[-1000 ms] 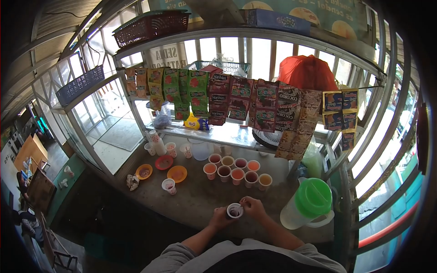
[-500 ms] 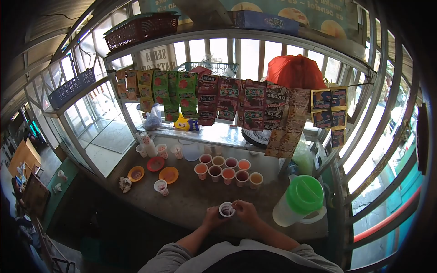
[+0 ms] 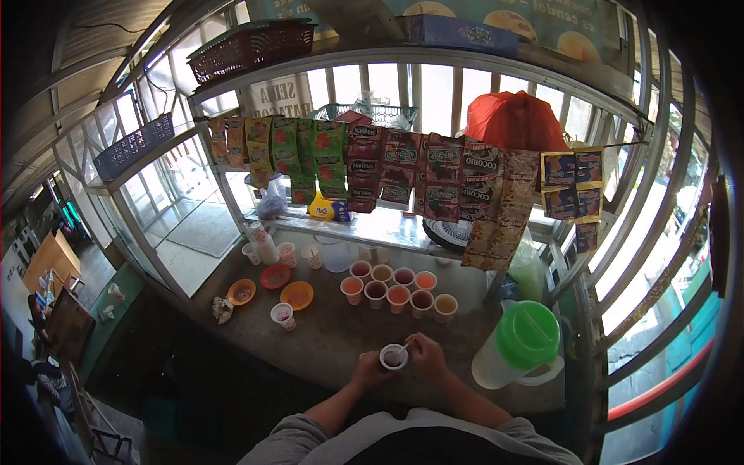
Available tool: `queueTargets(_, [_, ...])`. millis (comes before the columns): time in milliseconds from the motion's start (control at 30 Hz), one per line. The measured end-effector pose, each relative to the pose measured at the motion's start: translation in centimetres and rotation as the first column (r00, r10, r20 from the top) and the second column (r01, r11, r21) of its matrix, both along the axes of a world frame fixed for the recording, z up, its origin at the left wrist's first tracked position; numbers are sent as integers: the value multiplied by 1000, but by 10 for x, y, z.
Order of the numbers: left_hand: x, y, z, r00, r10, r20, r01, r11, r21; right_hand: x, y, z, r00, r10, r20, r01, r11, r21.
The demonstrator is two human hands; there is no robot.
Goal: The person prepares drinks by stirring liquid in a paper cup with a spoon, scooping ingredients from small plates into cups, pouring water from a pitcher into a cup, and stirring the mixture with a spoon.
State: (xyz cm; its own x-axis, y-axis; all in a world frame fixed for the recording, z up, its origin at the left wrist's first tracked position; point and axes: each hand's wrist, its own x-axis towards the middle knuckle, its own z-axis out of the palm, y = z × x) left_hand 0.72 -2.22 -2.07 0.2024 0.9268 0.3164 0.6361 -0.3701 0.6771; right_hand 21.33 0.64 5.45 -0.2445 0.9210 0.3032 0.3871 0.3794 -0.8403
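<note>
My left hand (image 3: pixel 369 372) is wrapped round a white cup (image 3: pixel 384 364) with a dark purplish drink in it, near the counter's front edge. My right hand (image 3: pixel 427 356) pinches a slim pale spoon (image 3: pixel 403 348) whose lower end dips into the cup. Beyond my hands stand two rows of filled cups (image 3: pixel 397 296), with red, orange, dark and amber drinks. To the right of my right hand is a big clear pitcher (image 3: pixel 494 358) with a green lid (image 3: pixel 528 333).
Orange plates (image 3: pixel 297 304), a red plate (image 3: pixel 275 283) and another cup (image 3: pixel 284 316) are at the left of the counter (image 3: pixel 333 341). Strips of drink sachets (image 3: pixel 364 167) hang across the front. Red and blue baskets (image 3: pixel 252 54) sit higher up.
The view has shifted slightly, moving the scene to the right. My right hand has risen a little from the cup's rim, and more of the spoon shows.
</note>
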Motion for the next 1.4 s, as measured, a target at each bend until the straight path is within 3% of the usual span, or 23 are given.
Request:
queueTargets(100, [1, -2, 2, 999, -11, 47, 11, 1000, -13, 2, 2, 2, 999, -21, 29, 20, 1000, 24])
queueTargets(200, [1, -2, -1, 999, -5, 37, 6, 1000, -23, 4, 8, -6, 1000, 17, -12, -18, 997, -79])
queueTargets(367, [4, -4, 7, 994, -9, 107, 11, 1000, -20, 6, 10, -8, 995, 68, 74, -69, 997, 19])
queueTargets(500, [5, -3, 11, 995, 1, 101, -4, 999, 35, 4, 7, 0, 1000, 4, 30, -3, 1000, -22])
queueTargets(600, [3, -3, 13, 999, -1, 43, -1, 999, 49, 3, 8, -2, 993, 72, 89, -71, 997, -14])
queueTargets(667, [3, -3, 19, 992, -34, 119, 35, 999, -4, -2, 4, 12, 998, -45, 38, 45, 999, -6])
queueTargets(767, [4, -5, 23, 987, -42, 153, 40, 999, 18, 0, 10, -6, 991, 112, 69, -107, 992, -63])
queueTargets(867, [5, -2, 28, 977, -32, 209, 28, 999, 26, -5, 6, 14, 1000, -16, 26, 17, 999, -36])
queueTargets(933, [6, -3, 28, 973, -18, 231, 16, 1000, 10, -4, 10, 2, 997, 39, 70, -37, 998, -42])
queueTargets(1000, [4, -3, 26, 979, -28, 204, 27, 1000, 5, -4, 9, 1, 989, 98, 111, -92, 994, -60])
queueTargets(1100, [-1, 0, 15, 979, -70, 191, 78, 996, -32, -7, 7, 10, 998, 14, 66, -10, 999, -53])
queueTargets(1167, [-3, 3, -4, 986, -62, 155, 68, 997, -36, -5, 11, 1, 983, 73, 171, -56, 993, -101])
queueTargets(1333, [-6, -2, -5, 993, -53, 107, 63, 994, -89, -13, 16, 5, 992, 40, 118, -24, 991, -133])
queueTargets(1400, [-7, -8, 0, 1000, -9, -24, 7, 999, -45, -16, 14, 0, 989, 56, 133, -41, 993, -115])
